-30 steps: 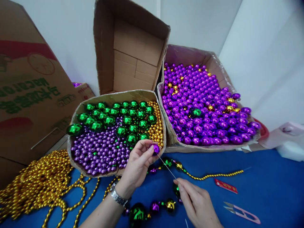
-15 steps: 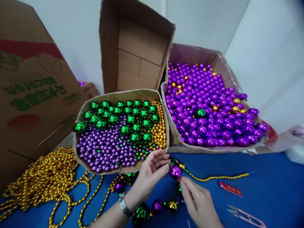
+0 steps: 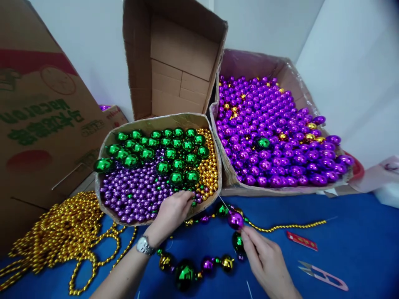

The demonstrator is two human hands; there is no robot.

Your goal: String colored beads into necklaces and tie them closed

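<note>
My right hand (image 3: 262,249) pinches a shiny purple bead (image 3: 235,219) between thumb and fingers. A thin needle or wire (image 3: 223,203) sticks up out of this bead. Below it hangs a string of large green, gold and purple beads, among them a big green bead (image 3: 185,275) lying on the blue table. My left hand (image 3: 174,209), with a watch at the wrist, reaches over the front rim of the sorted bead box (image 3: 102,211). Its fingers are bent together among small green and purple beads (image 3: 137,191); whatever is between the fingertips is hidden.
A box of purple beads (image 3: 264,120) stands at the back right, beside an empty tilted carton (image 3: 183,50). Gold bead strands (image 3: 59,228) pile up at left before a large carton (image 3: 34,104). Thread snips (image 3: 324,276) and a red packet (image 3: 301,240) lie at right.
My left hand has left the needle by the purple bead and moved left into the box of small beads. My right hand still holds the purple bead, shifted slightly right.
</note>
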